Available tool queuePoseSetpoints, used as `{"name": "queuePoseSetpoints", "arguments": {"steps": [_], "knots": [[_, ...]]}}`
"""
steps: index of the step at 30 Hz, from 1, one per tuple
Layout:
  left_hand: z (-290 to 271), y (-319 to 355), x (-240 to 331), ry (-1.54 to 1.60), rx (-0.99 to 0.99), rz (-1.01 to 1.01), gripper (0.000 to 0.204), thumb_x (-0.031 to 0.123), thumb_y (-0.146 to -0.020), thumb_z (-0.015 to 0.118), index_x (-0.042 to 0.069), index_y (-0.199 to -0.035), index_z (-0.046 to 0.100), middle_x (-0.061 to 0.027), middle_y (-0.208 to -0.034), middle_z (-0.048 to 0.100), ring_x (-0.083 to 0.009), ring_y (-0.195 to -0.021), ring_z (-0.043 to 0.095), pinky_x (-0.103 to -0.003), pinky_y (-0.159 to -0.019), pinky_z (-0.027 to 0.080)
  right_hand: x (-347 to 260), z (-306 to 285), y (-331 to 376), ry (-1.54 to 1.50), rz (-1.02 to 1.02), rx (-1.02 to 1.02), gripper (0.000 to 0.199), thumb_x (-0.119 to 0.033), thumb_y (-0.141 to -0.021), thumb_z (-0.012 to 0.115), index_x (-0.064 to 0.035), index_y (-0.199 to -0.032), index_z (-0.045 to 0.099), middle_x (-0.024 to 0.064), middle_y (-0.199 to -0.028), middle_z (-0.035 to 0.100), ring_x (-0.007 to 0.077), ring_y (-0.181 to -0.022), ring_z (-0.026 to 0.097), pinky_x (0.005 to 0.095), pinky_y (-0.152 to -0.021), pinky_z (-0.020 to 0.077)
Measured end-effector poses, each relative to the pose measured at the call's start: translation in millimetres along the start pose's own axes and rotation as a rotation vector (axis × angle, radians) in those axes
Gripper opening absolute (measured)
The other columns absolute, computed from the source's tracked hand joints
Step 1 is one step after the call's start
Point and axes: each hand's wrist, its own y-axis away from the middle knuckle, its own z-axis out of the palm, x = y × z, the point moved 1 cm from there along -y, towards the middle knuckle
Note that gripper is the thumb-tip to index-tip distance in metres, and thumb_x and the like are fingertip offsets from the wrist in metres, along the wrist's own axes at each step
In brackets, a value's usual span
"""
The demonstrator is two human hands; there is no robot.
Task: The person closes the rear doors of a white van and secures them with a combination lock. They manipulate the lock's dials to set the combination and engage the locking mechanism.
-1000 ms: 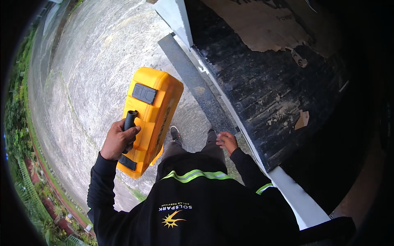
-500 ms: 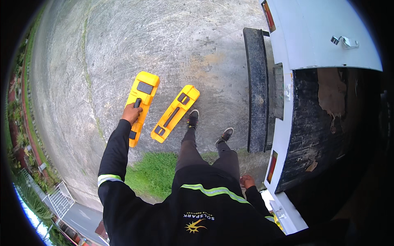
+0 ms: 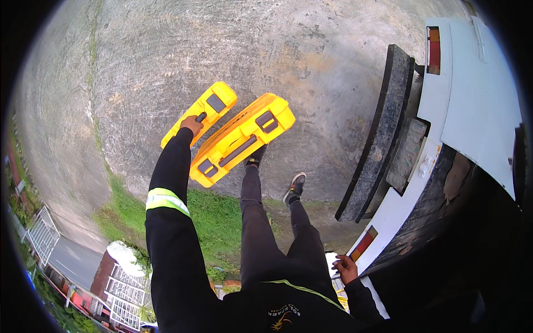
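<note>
Currently, the left hand (image 3: 192,125) is wrapped around the black handle (image 3: 201,117) of the leftmost yellow case (image 3: 201,105), beneath its fingers; the right hand (image 3: 346,270) hangs half-curled, empty.

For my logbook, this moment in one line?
left hand: grips handle of yellow hard case | right hand: near tail light | second yellow hard case: alongside

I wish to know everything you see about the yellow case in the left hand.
The yellow case has a hard, plastic-looking shell, rounded corners and a dark latch near its upper-right end. It looks closed. The left hand grips its dark handle, hiding most of it. The case slants from upper right to lower left, beside a second yellow case; whether it touches that case or the ground is unclear.
</note>
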Motion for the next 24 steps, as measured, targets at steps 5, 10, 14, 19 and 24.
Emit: {"name": "queuePoseSetpoints", "arguments": {"steps": [5, 10, 14, 19, 24], "knots": [[66, -43, 2, 0.079, 0.007, -0.044, 0.034, 0.028, -0.083, 0.071, 0.012, -0.113, 0.075, -0.019, -0.11, 0.075, -0.0379, -0.106, 0.071, -0.046, -0.096, 0.056, -1, 18, 8, 0.271, -0.005, -0.008, 0.038, -0.023, -0.094, 0.077, -0.0051, -0.125, 0.067, 0.0108, -0.095, 0.076, 0.0197, -0.087, 0.073, 0.0352, -0.079, 0.0579], [96, -59, 17, 0.135, -0.002, -0.08, 0.036, 0.027, -0.087, 0.068, 0.013, -0.119, 0.075, -0.0168, -0.118, 0.074, -0.0362, -0.113, 0.07, -0.047, -0.098, 0.055, -7, 27, 14, 0.304, -0.009, -0.002, 0.04, -0.026, -0.092, 0.079, -0.0063, -0.124, 0.069, 0.0108, -0.096, 0.077, 0.0207, -0.087, 0.074, 0.0352, -0.078, 0.058], [102, -73, 24, 0.133, -0.021, -0.094, 0.034, 0.026, -0.09, 0.067, 0.012, -0.12, 0.074, -0.0162, -0.119, 0.074, -0.0359, -0.113, 0.07, -0.047, -0.097, 0.056, -16, 37, 10, 0.325, -0.015, -0.011, 0.039, -0.026, -0.093, 0.078, -0.0058, -0.125, 0.068, 0.0113, -0.096, 0.077, 0.0195, -0.089, 0.075, 0.0348, -0.08, 0.0581], [101, -73, 24, 0.086, -0.103, -0.012, 0.041, 0.028, -0.085, 0.07, 0.012, -0.122, 0.073, -0.0175, -0.12, 0.074, -0.0356, -0.113, 0.07, -0.046, -0.097, 0.057, -24, 58, -1, 0.218, -0.025, -0.071, 0.041, -0.026, -0.094, 0.077, -0.0031, -0.127, 0.066, 0.0112, -0.097, 0.077, 0.0181, -0.089, 0.075, 0.0336, -0.082, 0.0581], [102, -57, 39, 0.075, -0.154, -0.158, 0.035, 0.022, -0.092, 0.062, 0.011, -0.124, 0.073, -0.017, -0.127, 0.072, -0.0363, -0.124, 0.065, -0.063, -0.114, 0.037, -24, 76, -6, 0.127, -0.018, -0.113, 0.041, -0.024, -0.095, 0.076, -0.0027, -0.128, 0.066, 0.0101, -0.099, 0.077, 0.0166, -0.09, 0.075, 0.0326, -0.084, 0.0582]]}}
